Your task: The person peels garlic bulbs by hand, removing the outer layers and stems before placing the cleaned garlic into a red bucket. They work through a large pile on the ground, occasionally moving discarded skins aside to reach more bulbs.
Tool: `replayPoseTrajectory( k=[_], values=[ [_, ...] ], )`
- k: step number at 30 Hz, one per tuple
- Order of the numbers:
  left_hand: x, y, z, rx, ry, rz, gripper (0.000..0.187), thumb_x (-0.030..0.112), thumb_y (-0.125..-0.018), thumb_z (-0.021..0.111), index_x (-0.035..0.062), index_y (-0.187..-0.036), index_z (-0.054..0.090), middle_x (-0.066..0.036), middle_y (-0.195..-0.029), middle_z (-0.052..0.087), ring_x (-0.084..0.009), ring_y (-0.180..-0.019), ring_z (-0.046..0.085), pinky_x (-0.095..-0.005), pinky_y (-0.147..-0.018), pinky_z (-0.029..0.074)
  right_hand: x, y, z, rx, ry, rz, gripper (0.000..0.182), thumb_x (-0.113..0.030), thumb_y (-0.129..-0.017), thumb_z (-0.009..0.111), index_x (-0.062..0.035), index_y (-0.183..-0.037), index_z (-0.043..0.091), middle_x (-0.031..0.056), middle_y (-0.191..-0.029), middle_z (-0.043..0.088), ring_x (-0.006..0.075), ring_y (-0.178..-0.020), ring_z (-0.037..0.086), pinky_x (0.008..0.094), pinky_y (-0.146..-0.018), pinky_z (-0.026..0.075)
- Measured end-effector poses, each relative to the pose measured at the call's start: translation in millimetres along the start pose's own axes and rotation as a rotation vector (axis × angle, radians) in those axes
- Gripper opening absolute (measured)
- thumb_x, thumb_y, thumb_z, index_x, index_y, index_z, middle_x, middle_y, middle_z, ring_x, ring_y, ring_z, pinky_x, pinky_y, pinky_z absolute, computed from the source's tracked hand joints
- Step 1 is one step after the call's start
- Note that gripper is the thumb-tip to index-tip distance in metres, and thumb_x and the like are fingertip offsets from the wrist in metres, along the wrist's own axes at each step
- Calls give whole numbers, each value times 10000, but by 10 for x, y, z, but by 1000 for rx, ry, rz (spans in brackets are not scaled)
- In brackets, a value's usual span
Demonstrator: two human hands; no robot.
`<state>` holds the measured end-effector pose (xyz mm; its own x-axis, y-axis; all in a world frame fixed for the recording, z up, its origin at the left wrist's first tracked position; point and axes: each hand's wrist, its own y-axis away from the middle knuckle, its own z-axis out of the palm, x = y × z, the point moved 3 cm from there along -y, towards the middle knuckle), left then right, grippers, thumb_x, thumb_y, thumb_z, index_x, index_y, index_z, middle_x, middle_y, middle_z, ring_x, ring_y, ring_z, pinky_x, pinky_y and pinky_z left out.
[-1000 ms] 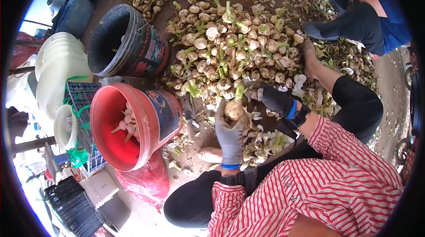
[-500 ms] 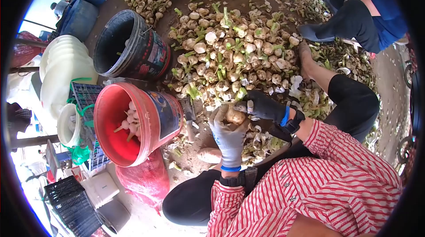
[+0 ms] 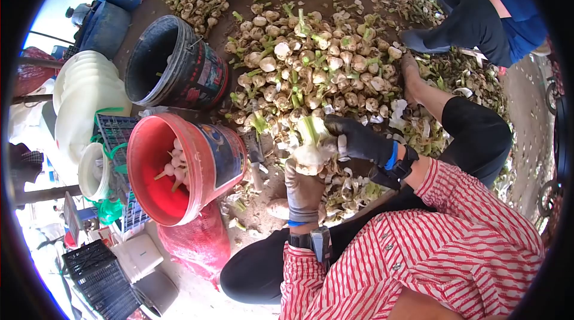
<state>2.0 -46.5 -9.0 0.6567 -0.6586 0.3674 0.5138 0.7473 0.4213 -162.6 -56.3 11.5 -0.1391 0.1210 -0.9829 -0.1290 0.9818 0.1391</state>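
A garlic bulb (image 3: pixel 308 157) with a thick green stem stands upright between my two gloved hands. My left hand (image 3: pixel 303 191), in a grey glove, has its fingers closed on the bulb's lower side. My right hand (image 3: pixel 362 141), in a black glove, grips the bulb and stem from the right. Beyond them spreads a large pile of garlic bulbs (image 3: pixel 311 69) with green stems. To the left, a red bucket (image 3: pixel 206 158) lies tilted with several trimmed white bulbs (image 3: pixel 177 164) inside.
A black bucket (image 3: pixel 203 75) stands behind the red one. A red mesh sack (image 3: pixel 197 242), black crate (image 3: pixel 98 278) and white containers (image 3: pixel 89 99) are at the left. A co-worker's leg (image 3: pixel 466 30) reaches in from the upper right. Peelings (image 3: pixel 353 191) litter the ground.
The bulb has turned, so its green stem now points up and its pale side shows. My left hand has rotated and moved slightly down.
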Motion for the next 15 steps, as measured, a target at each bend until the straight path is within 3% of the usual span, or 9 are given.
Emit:
replayPoseTrajectory(
  k=[3,5,7,8,9,11,12,14,15],
  values=[
    [11,11,45,-122,-69,-90,642,603,-808,419,52,-1129,500,-78,-934,613,-134,-682,584,-211,-527,446,-15,64,58,129,248,-331,328,-75,-758,623,-15,-1066,524,85,-877,592,188,-799,574,298,-734,447],
    [9,16,68,15,-170,-117,686,653,-787,400,56,-1102,520,-57,-834,632,-117,-561,559,-203,-438,404,-89,76,75,275,492,-601,332,-55,-784,589,-18,-1102,501,80,-848,586,161,-809,566,283,-740,444],
    [22,-17,97,47,-136,-124,758,704,-762,373,51,-1127,497,-86,-902,618,-139,-658,587,-204,-486,442,-66,61,68,167,-44,-59,326,-30,-788,570,19,-1105,513,140,-915,587,161,-753,579,289,-660,471],
    [28,-16,139,106,-227,-14,750,665,-758,456,42,-1177,457,-106,-987,585,-157,-776,595,-221,-568,481,-2,74,50,245,-25,28,340,-43,-794,561,42,-1115,487,144,-924,590,167,-762,585,301,-675,480],
    [23,-26,105,105,-225,-12,750,665,-758,456,42,-1177,457,-106,-987,585,-157,-776,595,-221,-568,481,125,64,44,243,-23,27,340,-43,-794,561,42,-1115,487,144,-924,590,167,-762,585,301,-675,480],
    [160,-6,205,81,-941,371,697,533,-778,567,34,-1233,398,-110,-1066,542,-181,-887,575,-263,-670,507,271,25,76,117,-44,13,330,-97,-819,553,45,-1110,485,119,-919,602,148,-791,573,291,-713,471],
    [147,70,216,154,-712,323,658,393,-788,631,24,-1261,361,-100,-1079,530,-188,-908,562,-298,-717,510,330,39,52,117,-44,12,330,-97,-819,553,45,-1110,485,119,-919,602,148,-791,573,291,-713,471],
    [191,74,303,198,-658,355,651,428,-787,616,12,-1232,388,-111,-1060,535,-179,-891,556,-301,-739,490,124,114,52,-8,-673,107,288,-147,-833,543,26,-1061,525,79,-918,607,134,-821,564,273,-742,452],
    [222,72,332,240,-601,393,651,462,-786,600,0,-1204,415,-123,-1042,541,-171,-875,549,-305,-762,469,82,130,42,-9,-673,107,288,-147,-833,543,26,-1061,525,79,-918,607,134,-821,564,273,-742,452]
  ],
)
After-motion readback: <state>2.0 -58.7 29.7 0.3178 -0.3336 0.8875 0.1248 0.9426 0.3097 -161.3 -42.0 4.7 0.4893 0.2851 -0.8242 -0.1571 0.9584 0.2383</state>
